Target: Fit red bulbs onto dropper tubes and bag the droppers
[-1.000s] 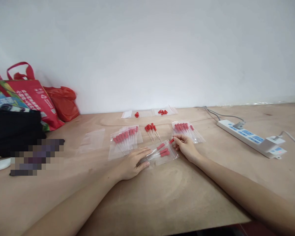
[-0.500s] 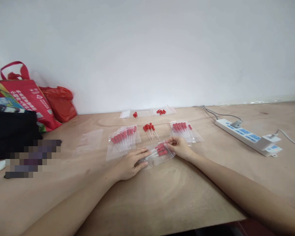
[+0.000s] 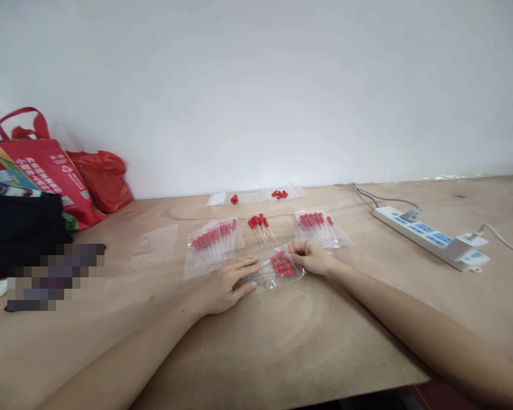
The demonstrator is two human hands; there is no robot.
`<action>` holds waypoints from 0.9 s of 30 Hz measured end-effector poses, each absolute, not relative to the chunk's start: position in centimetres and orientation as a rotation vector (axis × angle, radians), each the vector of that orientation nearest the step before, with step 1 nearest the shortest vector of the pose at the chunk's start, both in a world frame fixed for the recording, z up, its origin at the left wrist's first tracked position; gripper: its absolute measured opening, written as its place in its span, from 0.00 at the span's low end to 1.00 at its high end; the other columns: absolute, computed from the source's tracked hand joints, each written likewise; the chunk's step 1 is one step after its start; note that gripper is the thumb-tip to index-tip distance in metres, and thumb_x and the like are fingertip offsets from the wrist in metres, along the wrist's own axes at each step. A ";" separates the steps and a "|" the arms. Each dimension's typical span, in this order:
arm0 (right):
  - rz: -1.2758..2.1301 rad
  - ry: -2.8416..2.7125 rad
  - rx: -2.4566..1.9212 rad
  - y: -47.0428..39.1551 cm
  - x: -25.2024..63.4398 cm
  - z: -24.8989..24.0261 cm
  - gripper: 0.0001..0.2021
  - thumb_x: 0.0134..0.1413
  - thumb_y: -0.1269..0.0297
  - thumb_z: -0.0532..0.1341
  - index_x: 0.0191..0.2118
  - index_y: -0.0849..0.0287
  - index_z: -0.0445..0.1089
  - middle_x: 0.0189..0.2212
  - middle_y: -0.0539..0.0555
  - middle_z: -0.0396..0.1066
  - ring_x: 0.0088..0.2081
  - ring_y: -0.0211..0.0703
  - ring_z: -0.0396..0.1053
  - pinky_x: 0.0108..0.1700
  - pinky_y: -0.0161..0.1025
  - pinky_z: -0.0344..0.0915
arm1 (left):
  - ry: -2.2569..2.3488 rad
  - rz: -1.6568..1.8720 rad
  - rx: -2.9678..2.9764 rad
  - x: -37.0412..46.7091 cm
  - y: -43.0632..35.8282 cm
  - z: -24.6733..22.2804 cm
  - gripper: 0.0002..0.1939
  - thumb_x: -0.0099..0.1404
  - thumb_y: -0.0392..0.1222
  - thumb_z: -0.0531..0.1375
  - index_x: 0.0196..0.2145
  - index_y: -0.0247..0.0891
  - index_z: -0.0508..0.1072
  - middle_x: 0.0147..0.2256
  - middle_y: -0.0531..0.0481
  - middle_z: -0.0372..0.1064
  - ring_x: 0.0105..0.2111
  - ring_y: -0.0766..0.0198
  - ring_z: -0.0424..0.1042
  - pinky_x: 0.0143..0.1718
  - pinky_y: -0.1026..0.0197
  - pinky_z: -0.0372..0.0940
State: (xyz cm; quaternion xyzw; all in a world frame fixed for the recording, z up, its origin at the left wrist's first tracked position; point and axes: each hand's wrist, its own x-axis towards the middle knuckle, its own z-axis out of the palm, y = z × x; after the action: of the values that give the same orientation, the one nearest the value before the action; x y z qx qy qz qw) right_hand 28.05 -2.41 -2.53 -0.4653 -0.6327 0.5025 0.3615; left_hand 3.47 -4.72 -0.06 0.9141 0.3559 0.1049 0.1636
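Observation:
A clear zip bag [image 3: 284,266] with several red-topped droppers lies on the table between my hands. My right hand [image 3: 310,256] pinches its right, zip-side edge. My left hand [image 3: 233,283] rests on the bag's left end, fingers apart, palm down. Just beyond the bag, several loose red-topped droppers [image 3: 260,223] are fanned out. Filled bags of the same droppers lie to the left [image 3: 209,242] and to the right [image 3: 320,228]. Farther back are small red rubber caps [image 3: 280,194] and clear tubes [image 3: 252,197] on plastic bags.
An unfilled clear bag [image 3: 157,245] lies left on the wooden table [image 3: 256,353]. Red bags [image 3: 53,176] and a black cloth item [image 3: 21,233] stand at the far left. A white power strip [image 3: 427,236] with cables sits on the right.
The red tops inside the held bag have spread and sit slightly lower, with more of them visible. My hands have barely moved.

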 end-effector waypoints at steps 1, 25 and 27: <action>1.295 -1.615 -1.217 -2.4 28.2 -2.4 0.14 0.40 0.53 0.60 0.21 0.61 0.64 0.14 0.47 0.64 0.17 0.31 0.60 0.19 0.30 0.56 | 1.014 0.298 2.611 3.5 -4.7 -0.1 0.20 0.64 0.43 0.49 0.54 0.45 0.58 0.56 0.48 0.53 0.56 0.59 0.51 0.55 0.52 0.50; 0.351 -1.863 -1.801 3.0 25.6 0.0 0.07 0.46 0.65 0.56 0.31 0.61 0.67 0.32 0.55 0.71 0.35 0.38 0.68 0.35 0.31 0.59 | 0.953 0.294 2.661 3.3 -4.4 -0.4 0.18 0.64 0.44 0.49 0.53 0.49 0.59 0.57 0.50 0.51 0.56 0.60 0.51 0.55 0.52 0.49; 0.347 -1.853 -1.862 4.6 24.1 0.1 0.10 0.44 0.64 0.58 0.34 0.64 0.68 0.33 0.60 0.71 0.36 0.43 0.68 0.35 0.33 0.60 | 0.953 0.294 2.662 3.3 -4.4 -0.5 0.18 0.64 0.44 0.49 0.53 0.49 0.60 0.57 0.49 0.51 0.56 0.60 0.51 0.54 0.52 0.50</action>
State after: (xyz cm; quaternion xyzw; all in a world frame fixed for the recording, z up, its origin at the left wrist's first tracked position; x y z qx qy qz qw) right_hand 24.08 4.61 0.12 -0.6816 -0.6783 0.1271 0.2432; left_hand 3.27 -4.43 -0.46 0.9260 0.3314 0.1023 0.1488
